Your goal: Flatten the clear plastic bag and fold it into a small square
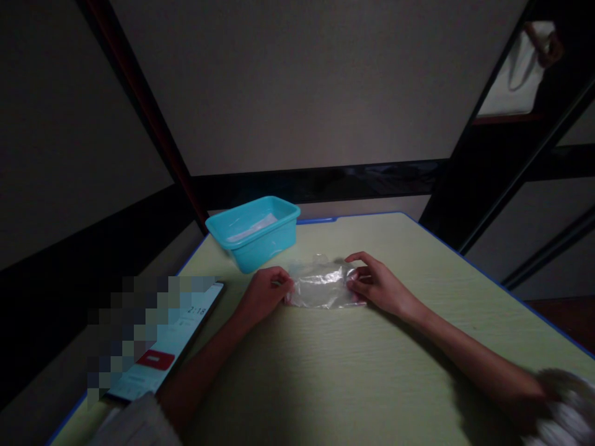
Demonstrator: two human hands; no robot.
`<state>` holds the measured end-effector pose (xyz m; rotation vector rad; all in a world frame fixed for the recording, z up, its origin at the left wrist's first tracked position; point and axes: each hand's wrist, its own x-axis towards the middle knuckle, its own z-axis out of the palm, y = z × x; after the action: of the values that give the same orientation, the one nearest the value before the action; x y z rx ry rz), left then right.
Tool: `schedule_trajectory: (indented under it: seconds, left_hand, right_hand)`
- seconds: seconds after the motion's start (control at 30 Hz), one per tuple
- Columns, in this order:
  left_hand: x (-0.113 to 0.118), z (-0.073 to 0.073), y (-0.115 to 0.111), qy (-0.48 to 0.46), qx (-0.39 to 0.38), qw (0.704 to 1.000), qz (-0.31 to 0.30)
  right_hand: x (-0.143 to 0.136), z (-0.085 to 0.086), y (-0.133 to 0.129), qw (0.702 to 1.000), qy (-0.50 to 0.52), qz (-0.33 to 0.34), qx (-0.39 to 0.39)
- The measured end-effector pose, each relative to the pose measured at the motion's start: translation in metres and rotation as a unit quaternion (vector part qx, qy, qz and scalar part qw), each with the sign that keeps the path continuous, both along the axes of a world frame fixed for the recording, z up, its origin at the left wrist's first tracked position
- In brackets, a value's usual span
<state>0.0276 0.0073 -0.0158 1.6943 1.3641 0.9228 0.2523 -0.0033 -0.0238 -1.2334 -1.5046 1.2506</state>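
only readable writing was "2:18" on the screen of a phone [174,337] lying at the left edge of the worktop [353,371]; a red button showed below it, rest of the screen was pixelated or too small to read. no brand or label could be made out on anything else. a clear plastic bag [323,285] lay flat and crumpled on the pale green worktop, near the middle, just in front of a turquoise tub [255,232]. left hand [264,294] sat at the bag's left end, fingers curled together and pinched on that edge. right hand [376,284] sat at the bag's right end, fingers [360,282] bent and closed on that edge, thumb side hard to make out. bag was stretched between the two hands, touching both. the tub stood at the far left corner of the worktop, apart from the bag, with something pale and flat inside, couldn't tell what. the worktop had a blue rim. light sleeves showed at both forearms near the bottom of the frame. dim room, plain wall panels with dark frames behind. nothing stood between the hands and the bag; the phone was well clear of the left forearm.
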Motion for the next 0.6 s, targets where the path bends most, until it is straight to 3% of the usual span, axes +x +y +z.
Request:
schedule_trajectory:
  seconds: [0.3,0.6]
  left_hand:
    - [0.0032,-0.0026,-0.0018,-0.004,0.002,1.0,0.008]
    - [0.0029,-0.0068,0.0016,-0.023,-0.005,0.999,0.025]
  right_hand:
    - [0.0007,-0.0007,-0.0013,0.998,-0.052,-0.005,0.04]
    - [0.002,0.0016,0.0046,0.998,-0.035,-0.017,0.038]
